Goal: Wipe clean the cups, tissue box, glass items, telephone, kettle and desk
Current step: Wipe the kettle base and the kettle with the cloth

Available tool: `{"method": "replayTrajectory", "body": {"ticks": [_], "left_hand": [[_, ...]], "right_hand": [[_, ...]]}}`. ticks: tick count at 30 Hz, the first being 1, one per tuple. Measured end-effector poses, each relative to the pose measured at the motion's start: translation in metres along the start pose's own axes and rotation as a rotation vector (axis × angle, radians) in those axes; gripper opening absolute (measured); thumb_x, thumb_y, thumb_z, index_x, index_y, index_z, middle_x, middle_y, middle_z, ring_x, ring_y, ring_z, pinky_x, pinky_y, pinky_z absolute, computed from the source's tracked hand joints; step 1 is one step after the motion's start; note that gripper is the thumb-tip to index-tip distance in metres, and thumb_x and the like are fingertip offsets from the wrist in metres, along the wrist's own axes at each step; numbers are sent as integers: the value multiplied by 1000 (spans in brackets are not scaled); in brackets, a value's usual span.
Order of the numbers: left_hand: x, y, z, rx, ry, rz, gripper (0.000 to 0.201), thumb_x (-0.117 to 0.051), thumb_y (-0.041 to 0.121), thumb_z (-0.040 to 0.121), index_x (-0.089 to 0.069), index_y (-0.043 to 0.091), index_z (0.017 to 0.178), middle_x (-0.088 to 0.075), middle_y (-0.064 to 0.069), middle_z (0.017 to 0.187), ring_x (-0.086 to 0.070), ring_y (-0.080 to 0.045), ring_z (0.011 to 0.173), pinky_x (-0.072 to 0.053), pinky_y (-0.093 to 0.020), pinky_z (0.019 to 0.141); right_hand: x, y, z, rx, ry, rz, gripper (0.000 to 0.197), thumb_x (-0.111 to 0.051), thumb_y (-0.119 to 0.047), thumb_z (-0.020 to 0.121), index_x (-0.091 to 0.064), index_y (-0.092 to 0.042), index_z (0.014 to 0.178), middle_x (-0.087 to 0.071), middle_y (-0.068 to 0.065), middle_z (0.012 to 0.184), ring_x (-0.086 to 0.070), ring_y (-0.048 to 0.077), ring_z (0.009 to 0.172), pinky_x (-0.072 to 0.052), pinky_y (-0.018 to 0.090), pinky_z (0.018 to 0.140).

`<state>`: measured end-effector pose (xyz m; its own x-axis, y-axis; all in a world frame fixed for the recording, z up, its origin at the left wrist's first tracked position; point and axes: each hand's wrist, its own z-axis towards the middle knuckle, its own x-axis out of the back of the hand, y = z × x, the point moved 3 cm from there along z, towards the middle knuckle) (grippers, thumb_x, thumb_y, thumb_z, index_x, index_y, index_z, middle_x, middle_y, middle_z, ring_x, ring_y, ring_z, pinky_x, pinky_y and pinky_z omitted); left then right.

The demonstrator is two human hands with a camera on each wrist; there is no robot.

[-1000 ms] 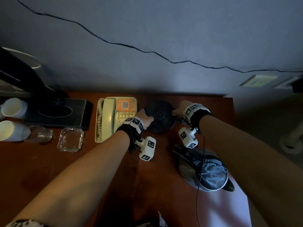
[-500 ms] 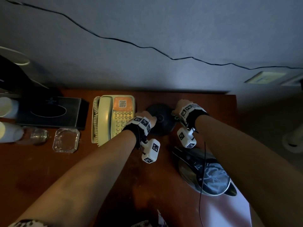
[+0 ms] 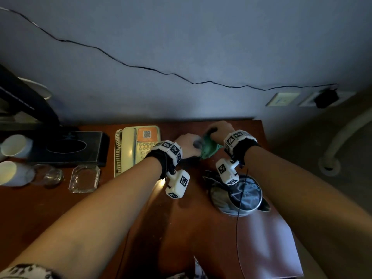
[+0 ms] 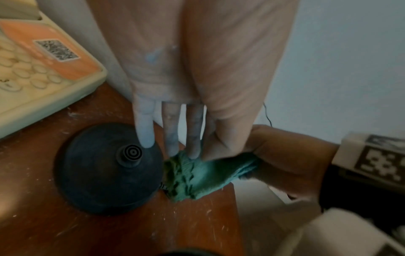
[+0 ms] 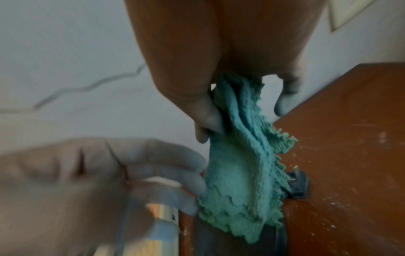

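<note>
Reddish wooden desk [image 3: 60,214], scratched, w/ pale specks. Holds cups [image 3: 12,158], tissue box [image 3: 68,147], ashtray [image 3: 84,179], telephone [image 3: 136,148], kettle base [image 4: 105,173], kettle [image 3: 237,196].

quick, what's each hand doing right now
Left hand: open, fingers straight, tips touching the green cloth beside the black kettle base.
Right hand: grip closed on the green cloth, pinching it.

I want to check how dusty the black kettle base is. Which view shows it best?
The left wrist view: the kettle base lies fully in sight beside the green cloth, with its centre connector clear. In the head view the left hand and cloth almost hide it. The right wrist view shows only a dark sliver under the cloth.
</note>
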<state>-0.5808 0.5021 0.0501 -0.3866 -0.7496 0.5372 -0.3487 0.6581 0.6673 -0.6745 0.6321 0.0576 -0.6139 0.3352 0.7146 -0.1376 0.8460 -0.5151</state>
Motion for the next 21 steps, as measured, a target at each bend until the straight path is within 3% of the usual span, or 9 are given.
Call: {"method": "replayTrajectory", "body": {"ticks": [3,7,9,12,16,21], "left_hand": [[-19,10,-14,-62,-83,101,49,-78,15,74,-67,14,122,-70,-1,115,-65,-22,108,-49,-25,84],[-42,22,-29,-137,-139,232,65,-82,17,75,-58,18,136,-60,-1,136,-56,-21,124,-45,-31,102],[-52,29,-35,-162,-175,305,70,-81,18,74,-55,20,139,-58,-2,140,-55,-21,127,-45,-33,104],[-63,38,-39,-196,-143,440,66,-81,21,71,-59,26,132,-66,0,126,-63,-23,113,-53,-40,92],[-77,53,-46,-266,-87,592,36,-78,20,72,-60,29,101,-61,5,97,-65,-25,95,-53,-38,73],[-90,60,-48,-264,-19,672,36,-70,17,86,-59,18,121,-63,-7,117,-63,-33,102,-54,-43,81]], "right_hand": [[11,7,-22,-16,107,70,30,-56,-5,85,-76,-25,95,-69,-2,95,-63,16,90,-54,26,78],[20,19,-51,-27,247,184,10,-71,-13,82,-74,-16,91,-68,0,89,-63,15,83,-52,25,66],[22,27,-64,-20,284,204,10,-74,-12,80,-71,-14,90,-66,0,86,-62,15,80,-48,21,60],[21,35,-78,-28,309,246,14,-71,-5,79,-69,-16,88,-64,-1,84,-61,15,77,-50,21,58],[16,44,-99,-50,359,314,19,-68,-2,79,-68,-21,83,-65,-4,79,-63,15,73,-54,25,57],[12,49,-118,-74,429,376,19,-66,-3,80,-70,-22,81,-67,-2,83,-62,11,72,-50,20,53]]}}
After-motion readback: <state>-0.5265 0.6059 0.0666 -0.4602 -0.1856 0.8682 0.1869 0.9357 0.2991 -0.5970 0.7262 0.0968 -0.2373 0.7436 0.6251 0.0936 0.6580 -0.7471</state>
